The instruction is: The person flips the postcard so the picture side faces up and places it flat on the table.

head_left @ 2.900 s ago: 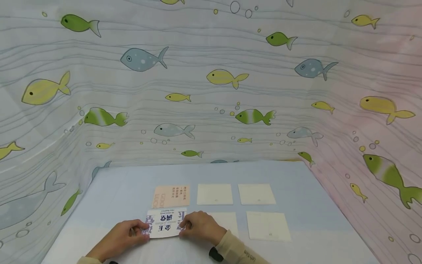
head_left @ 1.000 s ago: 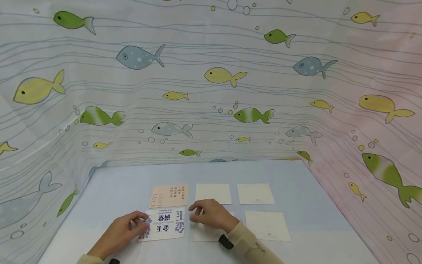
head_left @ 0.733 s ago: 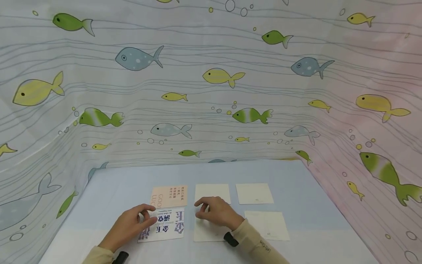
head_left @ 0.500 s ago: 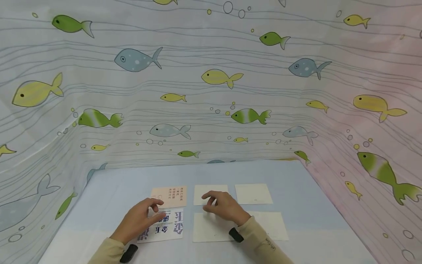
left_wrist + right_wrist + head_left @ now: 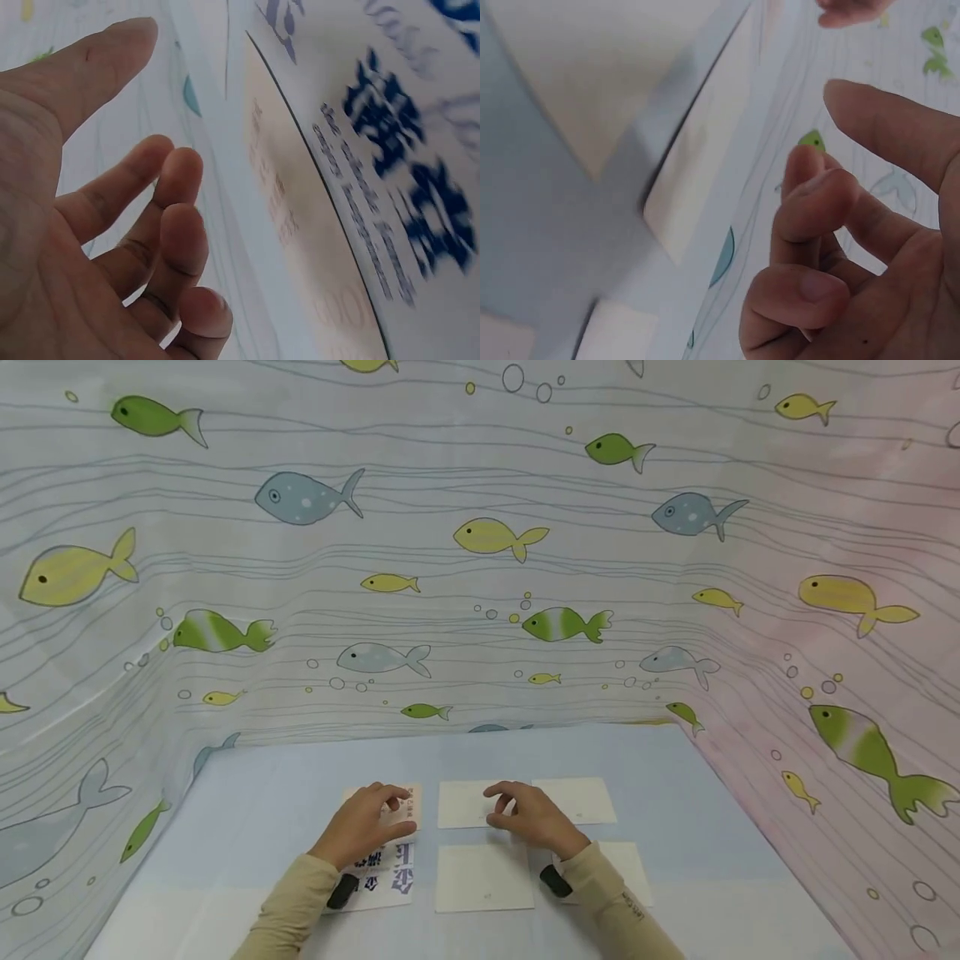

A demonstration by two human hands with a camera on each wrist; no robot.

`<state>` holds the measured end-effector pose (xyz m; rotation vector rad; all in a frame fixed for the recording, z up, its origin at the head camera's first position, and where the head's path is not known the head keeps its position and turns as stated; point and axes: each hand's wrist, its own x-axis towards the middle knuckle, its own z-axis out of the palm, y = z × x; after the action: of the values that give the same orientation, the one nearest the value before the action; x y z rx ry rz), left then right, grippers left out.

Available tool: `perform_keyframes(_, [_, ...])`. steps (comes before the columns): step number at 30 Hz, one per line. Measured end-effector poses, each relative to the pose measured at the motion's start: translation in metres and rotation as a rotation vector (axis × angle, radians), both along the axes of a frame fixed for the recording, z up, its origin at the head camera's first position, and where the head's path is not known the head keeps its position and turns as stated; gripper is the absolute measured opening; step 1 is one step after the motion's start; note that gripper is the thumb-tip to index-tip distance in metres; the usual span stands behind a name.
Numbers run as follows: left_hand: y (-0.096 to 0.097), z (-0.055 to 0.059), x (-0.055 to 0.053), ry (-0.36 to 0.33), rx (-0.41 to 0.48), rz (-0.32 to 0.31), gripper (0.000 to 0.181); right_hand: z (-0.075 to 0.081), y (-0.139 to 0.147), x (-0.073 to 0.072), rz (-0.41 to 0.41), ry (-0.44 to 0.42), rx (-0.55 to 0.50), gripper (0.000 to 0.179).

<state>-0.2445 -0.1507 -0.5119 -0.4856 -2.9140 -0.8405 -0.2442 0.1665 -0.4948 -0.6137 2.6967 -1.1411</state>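
Observation:
My left hand (image 5: 366, 827) hovers with loosely bent fingers over the pink card (image 5: 414, 817), hiding much of it; nothing is in its grasp. Below the pink card lies a white card (image 5: 390, 897) printed with dark blue characters, partly covered by the left wrist. In the left wrist view the palm (image 5: 45, 262) is empty beside both printed cards. My right hand (image 5: 534, 817), fingers loosely curved and empty, is above the far row, overlapping the blank far middle card (image 5: 459, 806) and far right card (image 5: 592, 802). A blank near middle card (image 5: 483, 881) lies below it.
Another blank card (image 5: 630, 877) lies at the near right, partly behind the right sleeve (image 5: 611, 893). The cards form two rows on the pale blue table (image 5: 720, 860). A fish-patterned curtain (image 5: 465, 468) surrounds the table at the back and sides.
Earlier both hands held the blue-printed card at its side edges and laid it flat below the pink card. They let go and have since moved away from me and to the right, empty.

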Motion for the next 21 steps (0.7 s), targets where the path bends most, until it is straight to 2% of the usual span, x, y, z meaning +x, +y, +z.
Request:
perform_keyframes(5, [0.017,-0.006,-0.016,0.014,-0.043,-0.024,0.056,-0.001,0.017,-0.008,-0.027,-0.021,0.022,0.046])
perform_keyframes(9, [0.027,-0.005,-0.024,0.033,-0.083,-0.042,0.061,-0.004,0.025,-0.011,-0.031,-0.048,0.02,0.05])
perform_keyframes(14, [0.039,-0.004,-0.035,0.05,-0.179,-0.085,0.071,-0.006,0.031,-0.013,-0.047,-0.076,0.03,0.057])
perform_keyframes(21, [0.052,-0.001,-0.047,-0.053,-0.241,-0.072,0.081,-0.004,0.039,-0.017,-0.087,-0.083,0.047,0.07])
